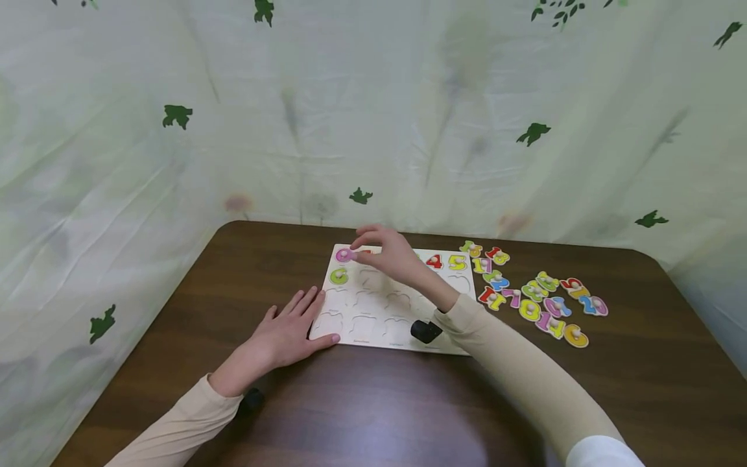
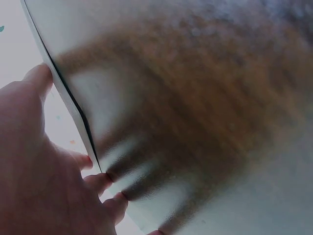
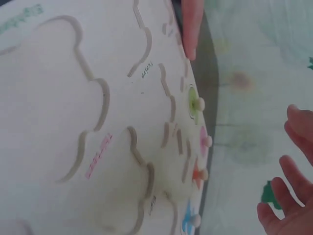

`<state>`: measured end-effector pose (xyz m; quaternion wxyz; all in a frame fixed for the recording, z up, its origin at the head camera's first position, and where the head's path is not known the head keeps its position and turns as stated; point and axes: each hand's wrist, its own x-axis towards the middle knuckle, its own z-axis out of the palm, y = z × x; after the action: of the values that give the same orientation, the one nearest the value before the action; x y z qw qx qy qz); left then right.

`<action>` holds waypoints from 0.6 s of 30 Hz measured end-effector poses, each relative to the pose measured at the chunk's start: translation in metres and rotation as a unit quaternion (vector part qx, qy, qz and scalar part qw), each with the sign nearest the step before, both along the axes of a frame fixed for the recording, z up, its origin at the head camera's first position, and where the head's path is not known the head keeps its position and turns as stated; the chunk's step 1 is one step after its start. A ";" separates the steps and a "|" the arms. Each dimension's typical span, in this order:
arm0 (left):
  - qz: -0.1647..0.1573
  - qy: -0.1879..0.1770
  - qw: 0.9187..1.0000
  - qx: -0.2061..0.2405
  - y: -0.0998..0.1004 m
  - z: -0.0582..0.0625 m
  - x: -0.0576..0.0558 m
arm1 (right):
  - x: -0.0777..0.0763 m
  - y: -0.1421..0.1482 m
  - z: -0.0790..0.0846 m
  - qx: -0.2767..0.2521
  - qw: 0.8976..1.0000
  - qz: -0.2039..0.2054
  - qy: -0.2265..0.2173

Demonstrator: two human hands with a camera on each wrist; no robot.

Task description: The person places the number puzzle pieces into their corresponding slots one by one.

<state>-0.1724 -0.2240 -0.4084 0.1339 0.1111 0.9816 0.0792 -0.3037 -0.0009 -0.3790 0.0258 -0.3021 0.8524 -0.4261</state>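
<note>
A white wooden number board lies on the table. My left hand rests at its left edge with fingers extended, thumb at the near corner; in the left wrist view, that hand's fingertips meet the board's edge. Over the upper left of the board, my right hand hovers by the pink number 0 piece. The right wrist view shows my right fingers spread and apart from the knobbed pieces. Below the 0 sits a green number 6 piece. A red 4 and yellow 5 fill slots farther right.
Several loose number pieces lie right of the board, among them a red 11 and an orange-yellow piece. Behind the dark wooden table hangs a pale curtain with green leaf shapes.
</note>
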 end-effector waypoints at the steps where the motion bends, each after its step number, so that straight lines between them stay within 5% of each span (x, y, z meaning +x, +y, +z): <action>1: 0.001 0.000 1.000 0.000 0.000 0.000 0.000 | 0.003 0.005 0.002 -0.005 1.000 0.000 0.001; 18: -0.003 0.007 1.000 0.005 0.000 0.001 0.001 | 0.034 0.117 0.000 -0.005 0.998 -0.065 0.005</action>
<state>-0.1711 -0.2239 -0.4076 0.1266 0.1157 0.9817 0.0827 -0.2700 0.1161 -0.3791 -0.0073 -0.2483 0.8680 -0.4300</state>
